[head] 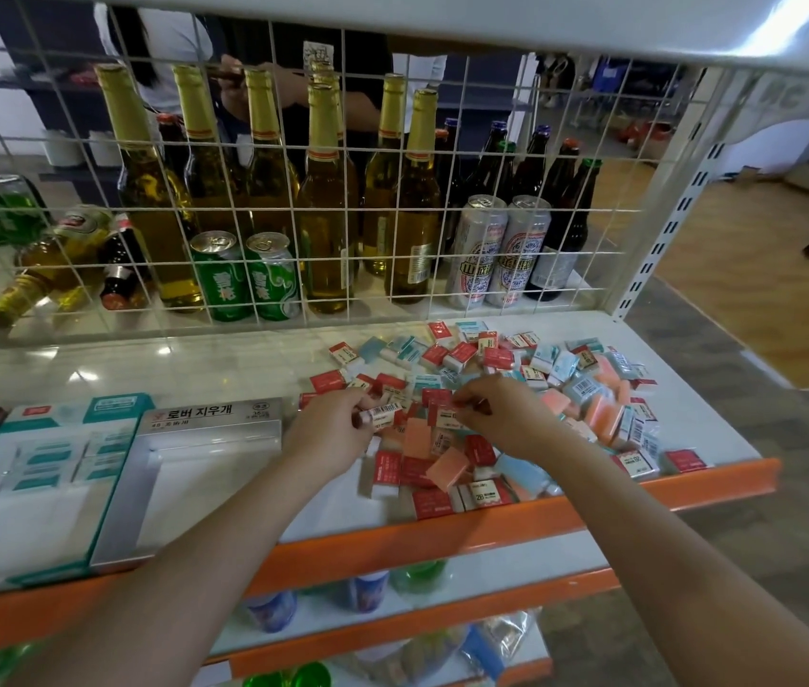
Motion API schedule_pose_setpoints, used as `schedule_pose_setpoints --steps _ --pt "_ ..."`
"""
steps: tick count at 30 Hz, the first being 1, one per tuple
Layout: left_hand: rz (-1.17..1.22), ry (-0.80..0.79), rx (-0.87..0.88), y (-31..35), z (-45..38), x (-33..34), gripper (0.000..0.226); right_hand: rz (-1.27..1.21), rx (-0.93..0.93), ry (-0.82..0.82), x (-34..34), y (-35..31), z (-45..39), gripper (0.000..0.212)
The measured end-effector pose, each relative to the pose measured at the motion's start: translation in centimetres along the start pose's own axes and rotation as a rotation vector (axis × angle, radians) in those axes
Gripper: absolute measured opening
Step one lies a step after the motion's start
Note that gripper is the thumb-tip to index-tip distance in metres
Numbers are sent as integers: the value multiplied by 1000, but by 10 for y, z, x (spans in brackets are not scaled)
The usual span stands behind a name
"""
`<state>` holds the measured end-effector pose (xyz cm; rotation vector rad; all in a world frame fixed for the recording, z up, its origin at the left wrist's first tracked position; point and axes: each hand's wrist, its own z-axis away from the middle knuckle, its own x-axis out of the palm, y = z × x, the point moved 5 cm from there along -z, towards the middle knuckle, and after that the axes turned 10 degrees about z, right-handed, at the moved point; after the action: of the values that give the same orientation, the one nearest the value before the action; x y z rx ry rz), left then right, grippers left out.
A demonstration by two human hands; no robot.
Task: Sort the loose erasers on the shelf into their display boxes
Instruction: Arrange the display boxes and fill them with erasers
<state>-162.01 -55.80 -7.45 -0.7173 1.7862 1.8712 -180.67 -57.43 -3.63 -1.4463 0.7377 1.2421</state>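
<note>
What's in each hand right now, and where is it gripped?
The left hand pinches a barcoded eraser by its left end. The right hand is fingering the pile; a hold cannot be told.

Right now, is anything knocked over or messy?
Yes. Behind the wire grid, two bottles lie tipped over at the left while the others stand upright. The erasers sit in a jumbled heap on the shelf, not in boxes.

Bright, even indoor light falls from above; ceiling lamps glare off the glossy white shelf [109,369]. Wide-angle distortion bends the wire grid [293,190], and the frame edges look soft.
</note>
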Motion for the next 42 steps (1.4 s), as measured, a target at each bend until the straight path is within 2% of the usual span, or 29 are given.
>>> schedule_pose_setpoints --steps 4,8,10,12,15,19,22,26,30,34,39,42 --pt "105 42 -13 -2 2 -8 23 80 -67 -67 6 -13 -1 25" --pt "214 60 -9 -8 3 -17 21 164 -149 -150 12 -28 0 50" --pt "224 79 1 -10 3 -22 20 190 -182 -128 14 -33 -1 46" --pt "235 89 -5 -11 4 -26 19 122 -152 -81 13 -33 -3 34" --pt "263 89 -7 -9 5 -28 18 -109 -54 47 4 -27 -5 16" --pt "266 83 -12 -6 6 -27 22 -399 -3 113 -2 -22 -1 19" --pt "264 76 -26 -6 7 -23 23 -388 26 88 5 -15 4 31" --pt "294 44 -39 -5 9 -14 24 -290 89 106 12 -1 10 27" --pt "314 57 -41 -3 12 -10 21 -303 113 97 15 7 14 23" --pt "393 105 -27 4 16 -16 17 -475 144 163 10 12 15 19" --pt "602 145 -32 15 22 -28 18 -710 122 230 -7 7 15 18" --pt "661 129 -29 18 25 -33 21 -758 91 235 -12 2 15 19"
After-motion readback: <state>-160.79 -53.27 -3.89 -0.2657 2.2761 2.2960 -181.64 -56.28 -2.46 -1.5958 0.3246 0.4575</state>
